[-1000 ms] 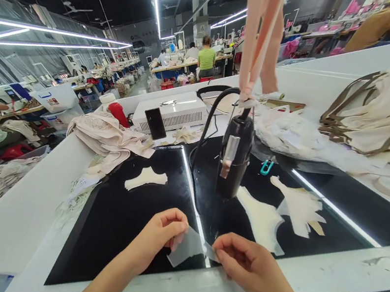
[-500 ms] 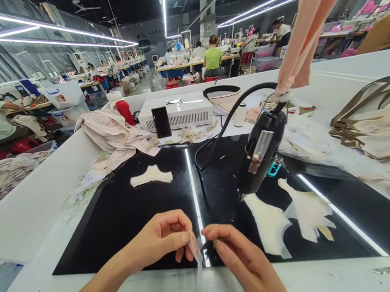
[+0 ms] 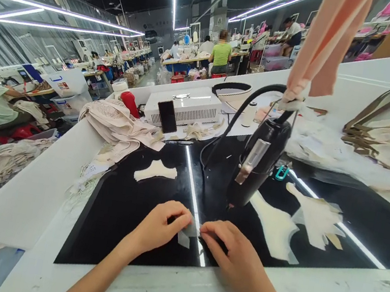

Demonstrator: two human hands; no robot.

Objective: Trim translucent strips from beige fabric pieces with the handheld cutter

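L hand (image 3: 162,224) pinches sheer scrap (image 3: 184,240) over blk board (image 3: 109,231), R hand (image 3: 233,253) alongside, grip unclear

White table (image 3: 171,286) bears black board (image 3: 157,192); cream pieces (image 3: 273,224) lie on board.

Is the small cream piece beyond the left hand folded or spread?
Spread: the small cream piece lies flat on the black board, no fold showing.

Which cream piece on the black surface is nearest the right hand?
The middle piece, partly behind the hanging black tool; the small piece and rightmost piece lie farther off.
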